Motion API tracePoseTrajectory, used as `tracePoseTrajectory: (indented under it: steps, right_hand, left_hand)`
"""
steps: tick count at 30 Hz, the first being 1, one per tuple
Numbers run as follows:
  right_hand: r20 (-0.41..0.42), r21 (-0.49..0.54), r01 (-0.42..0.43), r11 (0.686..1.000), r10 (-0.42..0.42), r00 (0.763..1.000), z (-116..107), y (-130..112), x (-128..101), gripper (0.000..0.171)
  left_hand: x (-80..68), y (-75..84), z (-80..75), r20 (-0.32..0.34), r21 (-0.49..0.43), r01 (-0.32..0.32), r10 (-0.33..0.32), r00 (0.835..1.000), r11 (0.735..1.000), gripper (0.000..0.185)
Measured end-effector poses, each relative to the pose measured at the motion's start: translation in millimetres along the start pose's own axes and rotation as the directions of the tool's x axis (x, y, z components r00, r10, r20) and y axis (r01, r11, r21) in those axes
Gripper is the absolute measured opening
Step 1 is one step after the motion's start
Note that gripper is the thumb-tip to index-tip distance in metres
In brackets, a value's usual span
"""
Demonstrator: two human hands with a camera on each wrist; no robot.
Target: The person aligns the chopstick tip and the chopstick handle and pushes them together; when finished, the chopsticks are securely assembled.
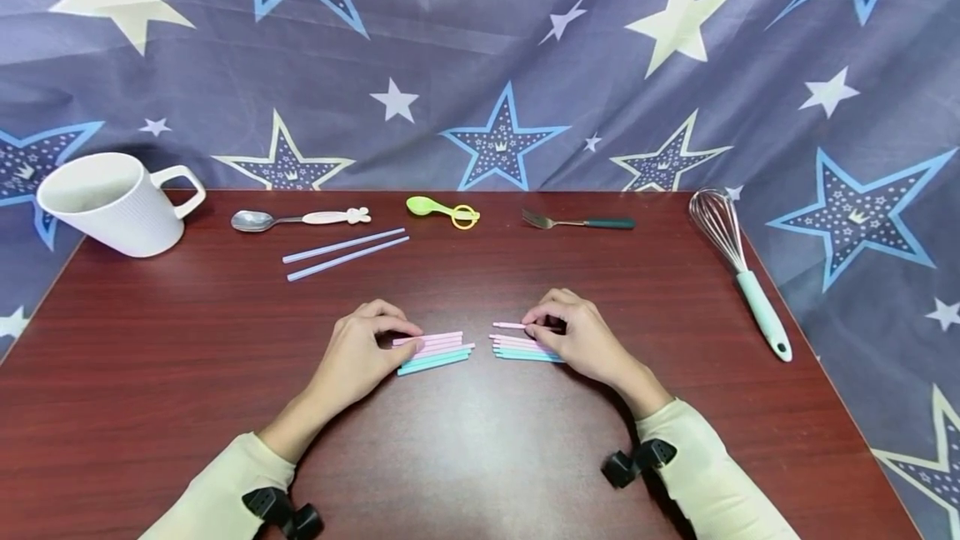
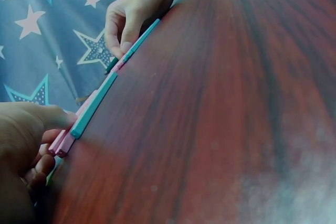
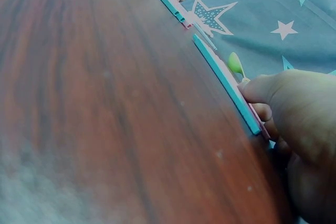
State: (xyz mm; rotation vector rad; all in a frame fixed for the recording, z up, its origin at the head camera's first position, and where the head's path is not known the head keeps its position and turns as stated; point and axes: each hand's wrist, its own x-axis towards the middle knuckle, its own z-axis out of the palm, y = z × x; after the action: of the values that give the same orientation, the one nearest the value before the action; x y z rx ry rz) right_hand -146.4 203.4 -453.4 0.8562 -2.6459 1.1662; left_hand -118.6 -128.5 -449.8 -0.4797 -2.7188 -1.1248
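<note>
Two short bundles of pink and teal sticks lie end to end across the bench (image 1: 150, 340), long axes running left-right, a small gap between them. The left hand (image 1: 358, 354) pinches the left bundle (image 1: 435, 351); the right hand (image 1: 581, 338) pinches the right bundle (image 1: 517, 344). Each hand sits at its bundle's outer end.

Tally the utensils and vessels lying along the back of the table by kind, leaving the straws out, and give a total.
White ribbed mug: 1
Spoons: 2, a metal one with a pale handle and a green plastic one
Metal fork with dark green handle: 1
Wire whisk with mint handle: 1
Total: 5
</note>
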Motion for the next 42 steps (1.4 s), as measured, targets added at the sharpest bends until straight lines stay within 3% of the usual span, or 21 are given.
tracePoseTrajectory:
  steps: [10, 19, 26, 33, 42]
  right_hand:
    - [-0.003, 0.000, 0.001, 1.000, -0.001, 1.000, 0, -1, 0, 0.009]
    - [-0.014, 0.007, 0.026, 1.000, -0.026, 1.000, 1, 0, -1, 0.009]
    - [-0.062, 0.040, 0.041, 0.998, -0.039, 0.997, -1, 1, -1, 0.009]
    - [-0.127, 0.045, 0.029, 0.999, -0.023, 0.992, -11, -4, 2, 0.009]
    - [-0.157, 0.024, 0.091, 0.996, -0.086, 0.984, -24, -29, 18, 0.011]
  left_hand:
    - [0.3, -0.1, 0.9, -0.012, -0.001, -0.006, 0.006, 1.000, 1.000, 0.007]
    - [-0.1, 0.3, 1.0, -0.074, -0.043, -0.003, 0.000, 0.997, 0.999, 0.008]
    - [0.3, 1.7, -0.2, -0.111, -0.011, 0.008, -0.009, 0.994, 1.000, 0.006]
    - [4.0, 10.6, -7.0, -0.137, 0.015, -0.026, 0.027, 0.990, 1.000, 0.007]
    - [16.8, 27.5, -24.0, -0.180, 0.003, -0.067, 0.067, 0.981, 0.998, 0.007]
